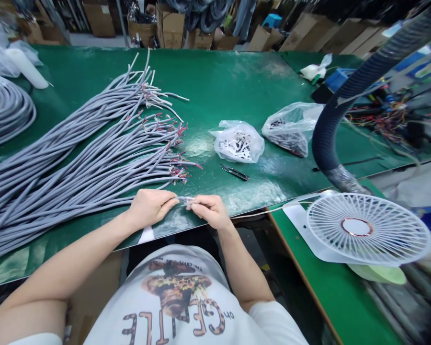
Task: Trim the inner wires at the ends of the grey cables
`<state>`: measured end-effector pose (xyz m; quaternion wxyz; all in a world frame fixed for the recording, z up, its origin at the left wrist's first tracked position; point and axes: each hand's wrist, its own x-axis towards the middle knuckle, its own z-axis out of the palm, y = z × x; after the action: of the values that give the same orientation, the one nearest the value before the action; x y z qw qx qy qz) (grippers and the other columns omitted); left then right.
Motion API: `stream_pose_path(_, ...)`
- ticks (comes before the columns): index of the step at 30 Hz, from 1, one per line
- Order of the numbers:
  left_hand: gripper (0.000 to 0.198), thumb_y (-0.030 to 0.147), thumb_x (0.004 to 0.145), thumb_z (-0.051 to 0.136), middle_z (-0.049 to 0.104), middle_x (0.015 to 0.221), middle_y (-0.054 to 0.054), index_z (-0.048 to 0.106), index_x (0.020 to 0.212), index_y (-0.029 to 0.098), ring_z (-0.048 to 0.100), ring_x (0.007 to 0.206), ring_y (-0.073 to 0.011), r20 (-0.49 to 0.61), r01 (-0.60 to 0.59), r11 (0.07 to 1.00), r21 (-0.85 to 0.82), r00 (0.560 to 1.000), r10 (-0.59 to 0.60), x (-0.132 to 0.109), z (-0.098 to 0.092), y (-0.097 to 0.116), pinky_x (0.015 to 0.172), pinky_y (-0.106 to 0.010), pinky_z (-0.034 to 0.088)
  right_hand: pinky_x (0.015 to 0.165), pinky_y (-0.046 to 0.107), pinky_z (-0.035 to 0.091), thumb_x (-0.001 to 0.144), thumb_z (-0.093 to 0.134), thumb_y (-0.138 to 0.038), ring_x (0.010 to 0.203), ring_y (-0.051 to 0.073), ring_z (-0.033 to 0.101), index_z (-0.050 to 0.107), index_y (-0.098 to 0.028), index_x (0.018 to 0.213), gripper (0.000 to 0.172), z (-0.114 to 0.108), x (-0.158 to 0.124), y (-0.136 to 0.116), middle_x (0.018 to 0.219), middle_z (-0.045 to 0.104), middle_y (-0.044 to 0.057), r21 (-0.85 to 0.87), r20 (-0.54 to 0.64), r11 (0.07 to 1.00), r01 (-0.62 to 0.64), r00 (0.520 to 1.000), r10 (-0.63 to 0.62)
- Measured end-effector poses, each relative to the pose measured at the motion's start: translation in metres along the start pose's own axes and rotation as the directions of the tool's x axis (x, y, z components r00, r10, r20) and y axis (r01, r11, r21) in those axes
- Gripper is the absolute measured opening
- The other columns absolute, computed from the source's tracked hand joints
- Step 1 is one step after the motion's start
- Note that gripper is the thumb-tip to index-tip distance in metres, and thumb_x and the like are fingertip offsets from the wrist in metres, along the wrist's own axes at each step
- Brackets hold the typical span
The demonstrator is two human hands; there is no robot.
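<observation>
Item: one grey cable end [184, 200], pinched between your left hand [149, 207] and right hand [209, 211], both closed on it at the near edge of the green surface [237, 86]. Stock: grey cable bundle [75, 163] fanned out just beyond your left hand, stripped ends exposed. Snips [234, 172] and bagged small parts [239, 142] lie beyond your right hand. Risk: fine coloured wires may fray or snap if you twist hard; neighbouring ends could snag.

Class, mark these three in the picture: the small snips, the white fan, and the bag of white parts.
small snips [234, 172], head view, middle of the blades.
white fan [368, 229], head view, front grille.
bag of white parts [237, 142], head view, bag's middle.
</observation>
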<state>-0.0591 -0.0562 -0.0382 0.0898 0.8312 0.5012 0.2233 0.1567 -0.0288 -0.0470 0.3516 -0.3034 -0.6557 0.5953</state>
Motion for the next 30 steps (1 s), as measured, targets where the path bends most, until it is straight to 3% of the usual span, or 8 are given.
stream_pose_path(3,0.031,0.037,0.092,0.045,0.075,0.085,-0.002,0.071,0.091,0.02,0.068,0.072,-0.0159,0.104,0.095,0.995,-0.02,0.99,-0.093,0.002,0.004,-0.004,0.061,-0.024,0.042,0.038,0.024,0.029,0.075,0.064,-0.046,0.033,0.007,0.032,0.064,-0.019,0.064,0.03,-0.004,-0.01,-0.013,0.041,0.042,-0.004,0.227,-0.169,0.952,0.206,0.971,-0.17)
stream_pose_path(5,0.029,0.038,0.091,0.046,0.074,0.083,-0.001,0.07,0.094,0.02,0.066,0.069,-0.0145,0.124,0.191,0.976,-0.103,0.976,-0.178,0.004,0.002,-0.004,0.062,-0.023,0.042,0.038,0.025,0.031,0.074,0.064,-0.044,0.031,0.007,0.03,0.063,-0.02,0.064,0.026,-0.013,-0.017,-0.023,0.039,0.041,-0.005,0.199,-0.317,0.937,0.287,0.924,-0.216)
stream_pose_path(7,0.03,0.04,0.09,0.047,0.071,0.074,0.001,0.068,0.097,0.019,0.061,0.06,-0.0119,0.117,0.28,0.938,-0.206,0.958,-0.261,0.006,-0.003,-0.003,0.061,-0.022,0.041,0.037,0.025,0.033,0.078,0.062,-0.039,0.031,0.007,0.033,0.066,-0.02,0.073,0.02,-0.02,-0.021,-0.029,0.046,0.051,-0.002,0.052,-0.385,0.976,0.21,0.906,-0.174)
stream_pose_path(10,0.032,0.041,0.09,0.045,0.064,0.063,0.002,0.067,0.092,0.018,0.053,0.053,-0.0103,0.127,0.331,0.894,-0.301,0.943,-0.307,0.008,-0.012,0.001,0.057,-0.022,0.038,0.047,0.026,0.046,0.085,0.055,-0.03,0.049,0.011,0.057,0.07,-0.021,0.093,0.019,-0.021,-0.023,-0.03,0.079,0.071,0.005,-0.277,-0.294,0.96,0.049,0.946,-0.133)
stream_pose_path(13,0.035,0.041,0.09,0.043,0.064,0.064,0.002,0.069,0.085,0.017,0.053,0.056,-0.0105,0.157,0.328,0.886,-0.328,0.944,-0.291,0.008,-0.017,0.004,0.058,-0.022,0.038,0.074,0.029,0.055,0.089,0.051,-0.022,0.083,0.017,0.069,0.07,-0.02,0.1,0.022,-0.014,-0.023,-0.024,0.097,0.073,0.008,-0.545,-0.129,0.834,0.084,0.975,-0.182)
stream_pose_path(15,0.035,0.04,0.09,0.044,0.066,0.067,0.001,0.07,0.085,0.017,0.055,0.059,-0.0109,0.17,0.316,0.89,-0.329,0.947,-0.273,0.008,-0.017,0.005,0.06,-0.021,0.039,0.082,0.029,0.055,0.089,0.051,-0.02,0.09,0.018,0.07,0.071,-0.019,0.099,0.022,-0.011,-0.024,-0.02,0.098,0.074,0.008,-0.636,-0.077,0.763,0.116,0.974,-0.212)
stream_pose_path(22,0.03,0.036,0.088,0.049,0.074,0.077,0.0,0.073,0.087,0.019,0.063,0.062,-0.0117,0.156,0.269,0.923,-0.276,0.96,-0.233,0.006,-0.018,0.009,0.061,-0.021,0.04,0.078,0.027,0.056,0.09,0.05,-0.018,0.087,0.018,0.071,0.071,-0.017,0.098,0.022,-0.012,-0.024,-0.015,0.095,0.075,0.007,-0.76,0.004,0.63,0.157,0.972,-0.237)
stream_pose_path(30,0.027,0.035,0.089,0.051,0.075,0.079,0.0,0.074,0.088,0.021,0.065,0.063,-0.012,0.092,0.171,0.965,-0.199,0.984,-0.155,0.002,-0.015,0.009,0.058,-0.021,0.039,0.077,0.026,0.056,0.091,0.05,-0.018,0.085,0.018,0.072,0.07,-0.017,0.097,0.021,-0.01,-0.02,-0.014,0.094,0.075,0.007,-0.758,0.06,0.617,0.212,0.964,-0.257)
